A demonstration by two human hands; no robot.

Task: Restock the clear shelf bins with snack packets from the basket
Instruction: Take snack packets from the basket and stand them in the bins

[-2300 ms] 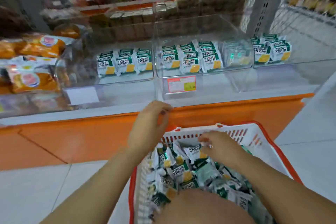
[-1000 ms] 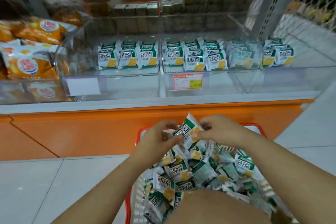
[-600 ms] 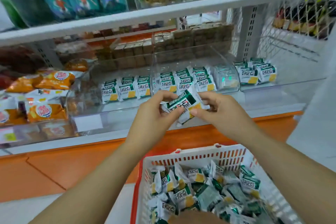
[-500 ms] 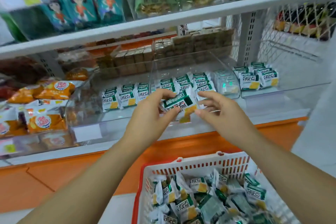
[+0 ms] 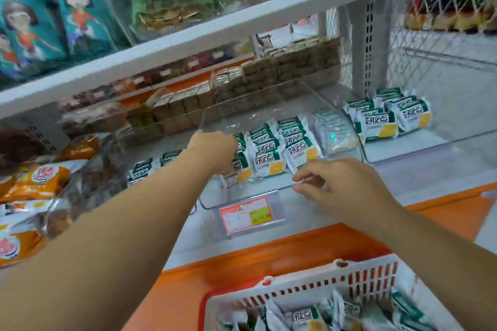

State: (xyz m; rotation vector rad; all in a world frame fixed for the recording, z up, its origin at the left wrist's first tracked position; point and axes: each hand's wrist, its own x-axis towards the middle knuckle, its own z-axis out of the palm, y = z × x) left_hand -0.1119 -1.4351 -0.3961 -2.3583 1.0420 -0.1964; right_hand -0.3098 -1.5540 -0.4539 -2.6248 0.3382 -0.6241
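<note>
Orange bags (image 5: 37, 180) lie left; teal bags (image 5: 27, 27) above.

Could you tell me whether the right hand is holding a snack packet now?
No, the right hand is empty, its fingers loosely spread by the front rim of the clear bin.

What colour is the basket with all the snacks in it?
The basket is white with a red rim; head view.
</note>
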